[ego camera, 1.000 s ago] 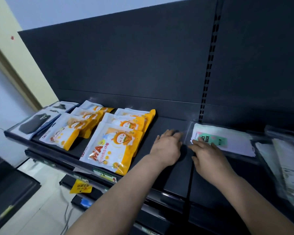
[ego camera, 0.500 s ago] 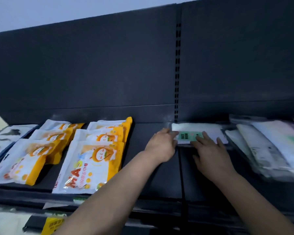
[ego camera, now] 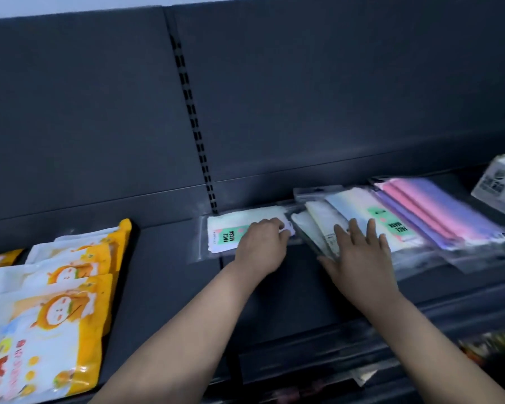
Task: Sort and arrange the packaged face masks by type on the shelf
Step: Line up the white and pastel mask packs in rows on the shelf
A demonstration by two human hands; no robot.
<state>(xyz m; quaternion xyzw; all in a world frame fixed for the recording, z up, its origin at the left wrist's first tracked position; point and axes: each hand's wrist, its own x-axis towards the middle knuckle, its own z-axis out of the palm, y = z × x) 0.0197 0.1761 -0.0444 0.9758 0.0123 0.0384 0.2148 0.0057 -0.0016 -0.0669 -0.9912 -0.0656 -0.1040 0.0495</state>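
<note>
Head view: dark grey metal shelf (ego camera: 164, 275) with flat packets laid in groups, apparently one type per patch. Far left, overlapping orange-and-white printed mask pouches (ego camera: 56, 304), fanned like shingles so each front shows. Just right of the slotted upright, a single white mask in a clear plastic sleeve with a green "FACE MASK" label (ego camera: 231, 233), flat and square to the back panel, likely the start of a new group. Left hand (ego camera: 261, 249) knuckles up on the right end of that sleeve, fingers curled down onto it; pinching or merely pressing, cannot tell. Right hand (ego camera: 359, 255) spread wide and flat, fingers (ego camera: 354, 231) on the near edge of a slumped fan of clear-sleeved pastel masks (ego camera: 370, 217), seemingly steadying or sifting them; nothing gripped. Further right, a pink-and-purple striped mask packet (ego camera: 438, 214) overlapping that fan, and a white cardboard box (ego camera: 499, 185) at the frame edge. Probably next: one matching sleeve drawn leftward beside the single one.
</note>
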